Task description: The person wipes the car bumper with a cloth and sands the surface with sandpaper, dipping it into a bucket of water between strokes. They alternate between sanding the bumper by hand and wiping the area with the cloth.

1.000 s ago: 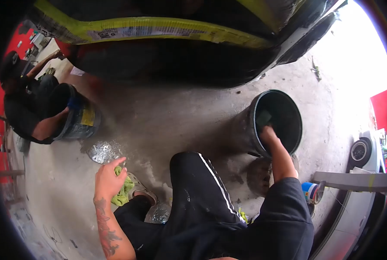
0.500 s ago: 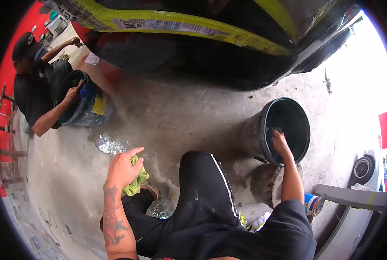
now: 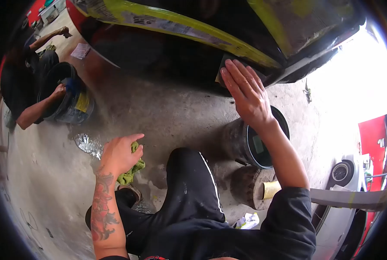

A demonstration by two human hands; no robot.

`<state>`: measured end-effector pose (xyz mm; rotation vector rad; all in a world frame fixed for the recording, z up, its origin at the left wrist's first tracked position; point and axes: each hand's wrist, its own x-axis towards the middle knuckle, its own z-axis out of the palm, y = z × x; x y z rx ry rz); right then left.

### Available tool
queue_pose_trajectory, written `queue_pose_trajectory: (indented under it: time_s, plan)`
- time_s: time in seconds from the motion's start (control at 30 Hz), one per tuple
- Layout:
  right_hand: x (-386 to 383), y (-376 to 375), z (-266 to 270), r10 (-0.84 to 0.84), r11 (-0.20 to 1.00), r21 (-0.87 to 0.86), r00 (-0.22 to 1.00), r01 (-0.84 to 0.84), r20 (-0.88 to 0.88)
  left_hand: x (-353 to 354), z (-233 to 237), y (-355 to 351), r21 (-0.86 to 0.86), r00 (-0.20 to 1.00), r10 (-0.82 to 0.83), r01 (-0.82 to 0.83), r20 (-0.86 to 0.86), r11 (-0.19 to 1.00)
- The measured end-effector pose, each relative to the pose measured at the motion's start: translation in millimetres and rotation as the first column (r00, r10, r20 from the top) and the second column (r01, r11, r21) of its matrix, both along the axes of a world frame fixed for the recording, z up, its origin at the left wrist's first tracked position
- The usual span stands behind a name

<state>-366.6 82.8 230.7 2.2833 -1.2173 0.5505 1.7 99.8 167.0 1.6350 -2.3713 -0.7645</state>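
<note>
My left hand (image 3: 120,154) is closed round a green cloth (image 3: 132,171) at the lower left, its index finger pointing right. At the upper right, my right hand (image 3: 247,93) lies flat against the lower edge of a dark glossy car panel (image 3: 159,54), fingers extended and pressing a thin dark sheet (image 3: 223,71) on it. The sheet shows only at the left of the fingers. Yellow-green masking tape (image 3: 180,29) with newsprint runs across the panel above. Behind my right forearm stands a dark bucket (image 3: 234,141) with liquid inside.
A co-worker (image 3: 18,82) in dark clothes sits at the left with one hand at another bucket (image 3: 78,112). A round stump-like block (image 3: 245,186) stands by my knee. A grey bar (image 3: 349,199) extends at the right. The floor has a wet patch (image 3: 89,145).
My right hand has come up out of the bucket and is now against the car panel with the sheet. My left hand still holds the cloth. The view has shifted slightly right.
</note>
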Motion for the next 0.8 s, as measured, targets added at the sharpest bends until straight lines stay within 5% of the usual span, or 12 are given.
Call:
queue_pose_trajectory:
  time_s: [0.23, 0.47, 0.53, 0.7, 0.8]
  plan:
    - [86, -68, -7, 0.111, 0.992, -0.043, 0.991, -0.115, -0.08, -6, 8, 0, 0.167, 0.996, 0.09, -0.089, 0.005, 0.982]
    - [-24, -12, -19, -0.055, 0.998, -0.02, 0.989, 0.052, -0.135, 36, 12, 6, 0.153, 0.988, 0.156, -0.156, 0.012, 0.976]
    - [-7, -17, -11, -0.073, 0.997, -0.012, 0.982, 0.073, -0.173, 30, 29, 4, 0.235, 0.982, 0.174, -0.185, 0.068, 0.954]
    - [101, -71, 2, 0.048, 0.999, 0.0, 0.995, -0.048, -0.085, 16, 7, -1, 0.193, 0.988, 0.121, -0.101, -0.095, 0.976]
    - [90, -66, 4, 0.058, 0.998, 0.022, 0.997, -0.057, -0.044, 24, -4, -3, 0.157, 0.992, 0.117, -0.11, -0.038, 0.981]
